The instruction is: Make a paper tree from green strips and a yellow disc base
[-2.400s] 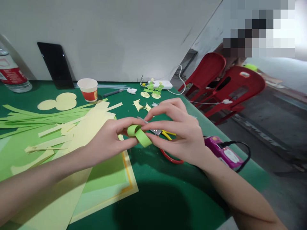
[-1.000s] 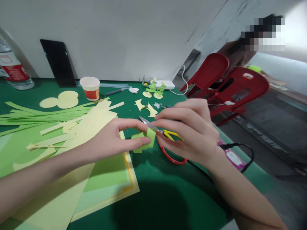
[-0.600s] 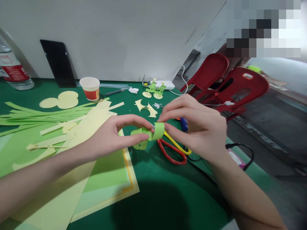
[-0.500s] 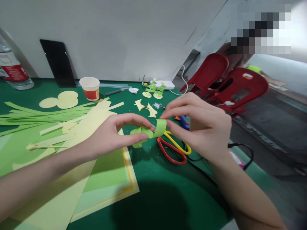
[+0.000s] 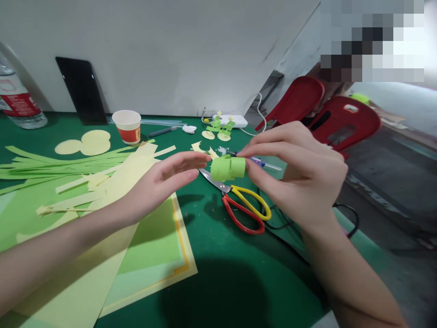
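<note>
My right hand (image 5: 300,175) pinches a rolled green paper strip (image 5: 228,168) near the bench's (image 5: 239,273) right edge; my left hand (image 5: 160,182) is open just beside it.

The bottle (image 5: 18,107) at the bench's far left corner is cut off; the right hand (image 5: 300,177) hides one end of the green roll (image 5: 227,167).
</note>
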`<action>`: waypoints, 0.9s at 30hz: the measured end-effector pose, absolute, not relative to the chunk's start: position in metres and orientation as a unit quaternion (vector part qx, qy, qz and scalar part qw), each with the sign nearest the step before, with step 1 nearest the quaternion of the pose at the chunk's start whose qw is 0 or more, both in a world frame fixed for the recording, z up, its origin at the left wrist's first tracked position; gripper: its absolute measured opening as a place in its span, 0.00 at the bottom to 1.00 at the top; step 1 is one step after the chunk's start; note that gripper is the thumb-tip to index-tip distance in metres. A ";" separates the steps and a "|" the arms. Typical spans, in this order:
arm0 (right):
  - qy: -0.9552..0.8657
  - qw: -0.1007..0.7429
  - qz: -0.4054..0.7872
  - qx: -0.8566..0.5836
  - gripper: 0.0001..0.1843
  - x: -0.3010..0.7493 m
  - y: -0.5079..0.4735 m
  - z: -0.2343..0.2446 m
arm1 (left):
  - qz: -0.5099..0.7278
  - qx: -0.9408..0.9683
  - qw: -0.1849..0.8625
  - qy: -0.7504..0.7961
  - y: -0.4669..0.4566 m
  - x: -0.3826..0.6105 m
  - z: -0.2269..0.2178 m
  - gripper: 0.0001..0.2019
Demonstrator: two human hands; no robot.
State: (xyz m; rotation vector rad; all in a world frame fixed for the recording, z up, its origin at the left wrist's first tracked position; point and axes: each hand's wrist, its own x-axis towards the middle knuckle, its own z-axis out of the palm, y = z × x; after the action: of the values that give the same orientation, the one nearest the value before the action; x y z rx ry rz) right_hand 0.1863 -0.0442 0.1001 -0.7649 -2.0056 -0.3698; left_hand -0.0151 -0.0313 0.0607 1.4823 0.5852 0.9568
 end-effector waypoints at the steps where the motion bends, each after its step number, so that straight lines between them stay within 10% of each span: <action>1: -0.815 0.461 -0.143 -0.319 0.08 0.186 -0.044 0.100 | 0.412 0.641 0.596 0.255 -0.031 -0.015 0.061 0.12; 17: -0.726 0.461 0.292 -0.418 0.04 0.180 -0.031 0.082 | 0.294 0.706 0.571 0.299 -0.039 -0.003 0.036 0.14; 27: -0.816 0.444 0.160 -0.334 0.06 0.177 -0.031 0.079 | 0.462 0.641 0.514 0.335 -0.035 -0.009 0.046 0.08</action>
State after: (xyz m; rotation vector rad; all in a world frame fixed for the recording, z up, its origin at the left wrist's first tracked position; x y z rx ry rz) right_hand 0.1771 -0.0313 0.0786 -0.8273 -2.0223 0.3959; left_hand -0.0087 -0.0349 0.0462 1.5401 0.8048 1.1117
